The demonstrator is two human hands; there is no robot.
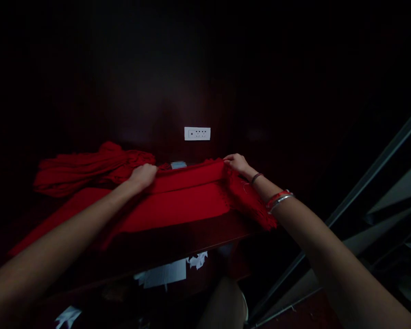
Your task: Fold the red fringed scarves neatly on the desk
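Observation:
A red fringed scarf (188, 201) lies spread across a dark wooden desk (178, 244). My left hand (143, 176) is closed on the scarf's far edge near the middle. My right hand (238, 163) pinches the scarf's far right corner, with the fringe hanging down below my wrist. Red and silver bangles (279, 199) sit on my right forearm. More bunched red cloth (89, 169) lies heaped at the back left of the desk.
A white wall socket plate (197, 133) is set in the dark panel behind the desk. White paper scraps (164, 274) lie on the floor below the desk edge. A slanted metal rail (363, 183) runs along the right. The room is very dark.

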